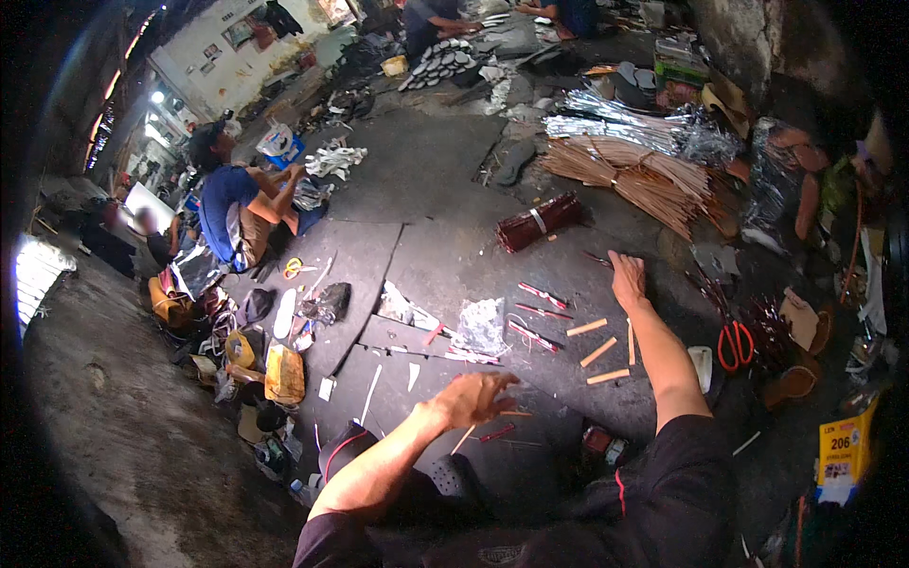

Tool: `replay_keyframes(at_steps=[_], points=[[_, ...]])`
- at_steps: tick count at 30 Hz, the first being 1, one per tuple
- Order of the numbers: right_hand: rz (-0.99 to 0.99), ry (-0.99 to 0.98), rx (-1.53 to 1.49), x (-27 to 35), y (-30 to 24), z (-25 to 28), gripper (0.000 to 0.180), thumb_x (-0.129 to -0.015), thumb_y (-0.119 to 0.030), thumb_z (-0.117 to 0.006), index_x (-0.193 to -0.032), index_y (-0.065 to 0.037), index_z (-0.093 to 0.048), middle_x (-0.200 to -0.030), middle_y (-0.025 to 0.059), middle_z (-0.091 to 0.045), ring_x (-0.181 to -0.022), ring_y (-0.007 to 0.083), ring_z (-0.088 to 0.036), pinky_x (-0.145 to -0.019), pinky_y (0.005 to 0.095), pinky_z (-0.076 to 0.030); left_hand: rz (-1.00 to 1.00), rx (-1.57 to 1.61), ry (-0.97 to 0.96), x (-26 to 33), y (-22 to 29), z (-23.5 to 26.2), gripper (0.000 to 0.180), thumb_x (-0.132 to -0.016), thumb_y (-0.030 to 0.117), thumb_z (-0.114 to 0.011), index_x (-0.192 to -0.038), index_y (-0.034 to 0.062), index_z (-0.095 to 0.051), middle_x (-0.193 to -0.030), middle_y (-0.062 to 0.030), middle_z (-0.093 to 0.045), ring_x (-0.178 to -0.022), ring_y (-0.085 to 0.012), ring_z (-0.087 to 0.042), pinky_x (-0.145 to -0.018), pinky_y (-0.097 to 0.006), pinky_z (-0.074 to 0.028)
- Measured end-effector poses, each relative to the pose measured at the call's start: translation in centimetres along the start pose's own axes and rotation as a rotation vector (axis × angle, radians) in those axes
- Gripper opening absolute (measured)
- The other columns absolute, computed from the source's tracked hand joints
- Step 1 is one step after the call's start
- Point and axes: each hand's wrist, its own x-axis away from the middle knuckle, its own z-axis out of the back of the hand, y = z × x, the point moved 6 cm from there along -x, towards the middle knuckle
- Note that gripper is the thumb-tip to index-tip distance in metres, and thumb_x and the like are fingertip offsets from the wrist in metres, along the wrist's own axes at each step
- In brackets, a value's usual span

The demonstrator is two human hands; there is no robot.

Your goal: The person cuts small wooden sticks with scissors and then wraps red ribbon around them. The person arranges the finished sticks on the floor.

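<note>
My left hand [471, 399] hovers low over the dark floor mat, fingers loosely spread, with nothing visible in it. Under it lie a tan strip [463, 439] and a short dark red strip [497, 433]. Farther off, my right arm stretches forward. The fingers of my right hand [627, 280] are drawn together at a small thin dark object [597, 258], whose kind I cannot make out. Between the hands lie several tan strips [598, 352] and red-and-white strips [533, 335]. A clear plastic bag [481, 325] rests left of these.
Beyond sits a dark red bundle [538, 222] tied with a white band. Brown strips [620, 180] are heaped at far right. Red-handled scissors [735, 345] lie right of my arm; yellow-handled scissors [294, 269] lie left. A person in a blue shirt [227, 213] sits at left.
</note>
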Motion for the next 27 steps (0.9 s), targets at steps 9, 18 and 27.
replay_keyframes(at_steps=[9,18,27], points=[[-0.082,-0.437,-1.144,7.2,-16.3,18.1,0.060,-0.088,-0.007,-0.068,-0.143,-0.005,-0.043,-0.100,0.0070,-0.063,-0.093,0.0142,-0.061,-0.086,0.0286,-0.049,0.068,0.637,0.477,-3.1,0.0,3.9,0.058,-0.101,0.043,-0.053,-0.131,-0.0062,-0.056,-0.120,-0.0196,-0.066,-0.113,-0.0265,-0.063,-0.096,-0.037,-0.049],[-0.046,-0.210,-0.832,15.2,-10.3,28.5,0.049,-0.089,-0.019,-0.072,-0.132,-0.006,-0.055,-0.103,0.0101,-0.066,-0.085,0.0192,-0.066,-0.076,0.0335,-0.054,-0.193,1.158,0.417,-4.9,7.1,2.9,0.025,-0.101,0.022,-0.058,-0.111,0.0007,-0.065,-0.096,-0.0044,-0.067,-0.082,-0.0125,-0.065,-0.076,-0.028,-0.056],[-0.103,-0.351,0.114,27.2,7.5,23.3,0.065,-0.081,-0.064,-0.067,-0.128,-0.019,-0.067,-0.156,0.0196,-0.028,-0.146,0.0407,-0.019,-0.119,0.0533,-0.015,-0.077,1.044,0.344,-3.9,9.9,2.1,0.035,-0.103,0.036,-0.052,-0.115,0.0041,-0.061,-0.105,-0.0078,-0.066,-0.095,-0.0157,-0.064,-0.087,-0.032,-0.053]])
